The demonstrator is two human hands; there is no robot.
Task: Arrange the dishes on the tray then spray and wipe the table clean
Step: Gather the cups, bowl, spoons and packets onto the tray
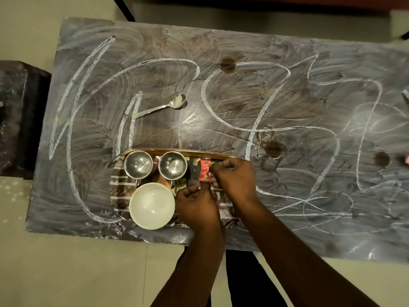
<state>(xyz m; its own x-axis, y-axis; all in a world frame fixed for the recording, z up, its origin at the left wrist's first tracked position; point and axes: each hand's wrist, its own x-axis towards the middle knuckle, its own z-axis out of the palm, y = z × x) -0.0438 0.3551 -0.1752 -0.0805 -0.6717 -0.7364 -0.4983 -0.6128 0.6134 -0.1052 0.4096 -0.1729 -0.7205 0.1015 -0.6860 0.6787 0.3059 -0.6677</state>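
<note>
A shiny metal tray (177, 151) lies on the chalk-smeared table (243, 96) near its front edge. On it stand two steel cups (138, 165) (172, 165) and a white bowl (152, 206). A small red sachet (204, 170) lies at the tray's right side. My right hand (234, 177) pinches the sachet's right edge with curled fingers. My left hand (195, 206) is over the tray just below the sachet, fingers curled; what it holds is hidden. A steel spoon (162, 105) lies on the table beyond the tray.
White chalk scribbles and smears cover the tabletop, with dark round stains (227, 64) (381, 159). A clear glass (269, 140) stands right of the tray. A dark stool (20, 116) is at the table's left end. Pale floor surrounds the table.
</note>
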